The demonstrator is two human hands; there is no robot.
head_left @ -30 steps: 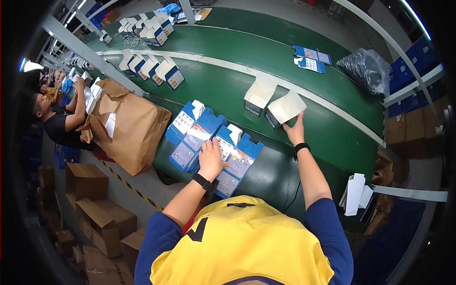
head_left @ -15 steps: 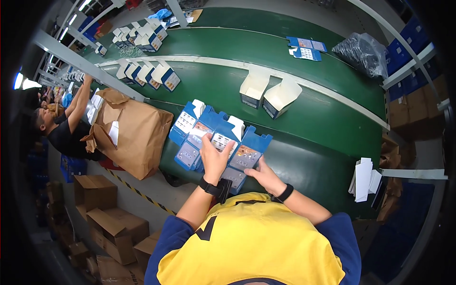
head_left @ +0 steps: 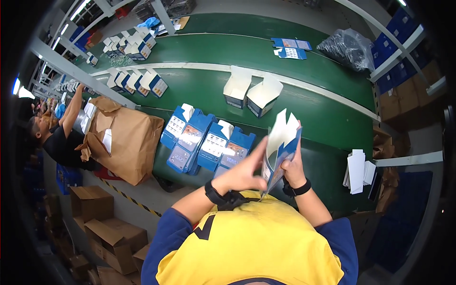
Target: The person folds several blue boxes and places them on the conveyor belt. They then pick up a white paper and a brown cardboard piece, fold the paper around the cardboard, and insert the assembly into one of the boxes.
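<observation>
Close to my chest, a partly opened blue-and-white folding carton (head_left: 274, 164) stands tilted, with its pale inside and upper flaps (head_left: 286, 128) showing. My right hand (head_left: 295, 167) grips its right side, thumb on the printed panel and fingers behind. My left hand (head_left: 244, 172) holds the opposite side, its thumb near the lower edge; its fingertips are partly hidden. Left of the hands lie two stacks of flattened cartons, one stack (head_left: 190, 137) farther left and another stack (head_left: 223, 148) partly behind my left forearm.
Two open-topped cartons (head_left: 236, 90) stand ahead on the green conveyor table (head_left: 190, 78). More formed cartons (head_left: 154, 84) are lined up at far left. A large brown paper sack (head_left: 135, 142) is at left, near another person (head_left: 66, 137). White card pieces (head_left: 355, 171) lie right.
One carton has left the flat stack and is now raised to the right and opened between both hands. My view has shifted slightly.
</observation>
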